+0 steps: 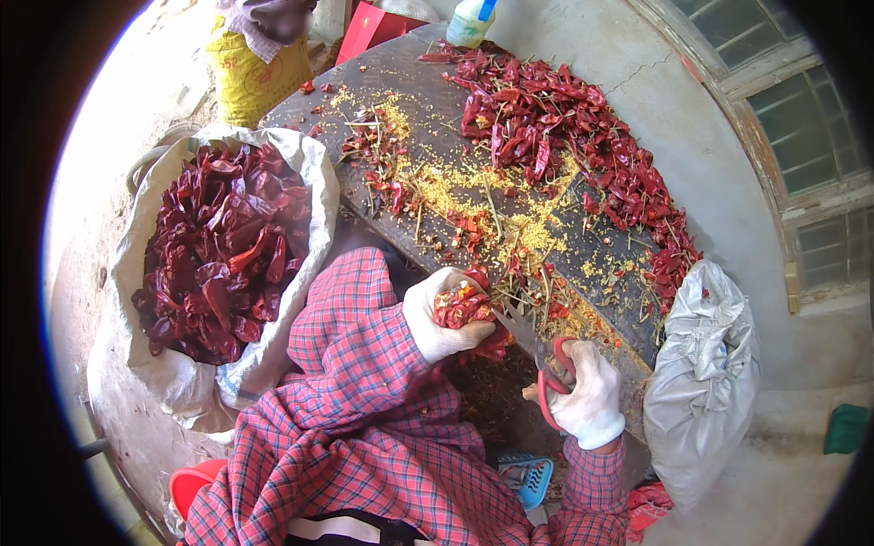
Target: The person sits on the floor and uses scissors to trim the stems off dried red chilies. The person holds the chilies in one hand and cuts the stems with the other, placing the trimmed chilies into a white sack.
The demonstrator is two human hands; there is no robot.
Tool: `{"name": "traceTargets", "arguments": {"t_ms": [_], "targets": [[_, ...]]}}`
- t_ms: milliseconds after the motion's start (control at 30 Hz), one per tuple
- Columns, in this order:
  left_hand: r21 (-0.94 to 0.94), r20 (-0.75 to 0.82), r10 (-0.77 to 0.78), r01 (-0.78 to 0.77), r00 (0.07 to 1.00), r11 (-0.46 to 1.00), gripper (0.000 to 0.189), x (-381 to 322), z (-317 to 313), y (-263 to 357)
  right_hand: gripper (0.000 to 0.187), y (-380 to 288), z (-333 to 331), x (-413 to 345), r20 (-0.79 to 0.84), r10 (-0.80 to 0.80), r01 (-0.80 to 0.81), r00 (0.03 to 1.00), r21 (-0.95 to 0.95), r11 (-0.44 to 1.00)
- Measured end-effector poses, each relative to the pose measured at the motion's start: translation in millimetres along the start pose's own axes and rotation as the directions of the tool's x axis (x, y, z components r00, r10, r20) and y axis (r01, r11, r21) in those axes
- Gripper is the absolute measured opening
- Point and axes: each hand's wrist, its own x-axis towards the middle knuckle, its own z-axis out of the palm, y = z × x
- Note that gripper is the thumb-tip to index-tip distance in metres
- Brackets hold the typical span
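Note:
My left hand (442, 315), in a white glove, grips a bunch of dried red chillies (463, 307) whose cut ends show yellow seeds. Red-handled scissors (539, 348) are in my gloved right hand (590, 389), their blades parted and pointing at the bunch. Both hands are over the near edge of a dark tabletop (437, 102). Just beyond the blades lie loose chilli stems (539, 280) among scattered yellow seeds (471, 188). My left hand hides part of the bunch.
Dried chillies fill an open white woven sack (321, 198) at left. More chillies (546, 116) are heaped along the table's far right side. A closed whitish sack (710, 382) leans at the right. A yellow sack (256, 72) and a plastic bottle (471, 24) stand at the back.

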Motion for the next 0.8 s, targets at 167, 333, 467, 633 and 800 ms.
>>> {"name": "traceTargets", "arguments": {"t_ms": [167, 333, 467, 633, 800], "targets": [[0.054, -0.029, 0.035, -0.034, 0.999, 0.998, 0.047, 0, 1, -4, 0.066, -9, -4, 4, 0.044, -0.024, 0.025, 0.999, -0.027, 0.999], [0.247, -0.023, 0.11, -0.101, 0.994, 0.964, 0.041, -1, -1, -6, 0.062, -12, -5, 6, 0.112, 0.061, -0.061, 0.992, -0.005, 0.998], [0.446, -0.013, 0.244, -0.213, 0.97, 0.869, 0.039, 3, 4, 11, 0.058, -9, -2, 4, 0.086, 0.017, -0.018, 0.996, 0.0, 1.0], [0.499, -0.014, 0.287, -0.242, 0.958, 0.832, 0.039, 0, 3, 8, 0.054, -4, 8, 1, 0.069, -0.013, 0.018, 0.998, -0.066, 0.998], [0.437, 0.051, 0.306, -0.297, 0.951, 0.849, 0.041, 4, 0, 6, 0.057, 38, 48, -30, 0.297, 0.186, -0.344, 0.937, 0.877, 0.336]]}}
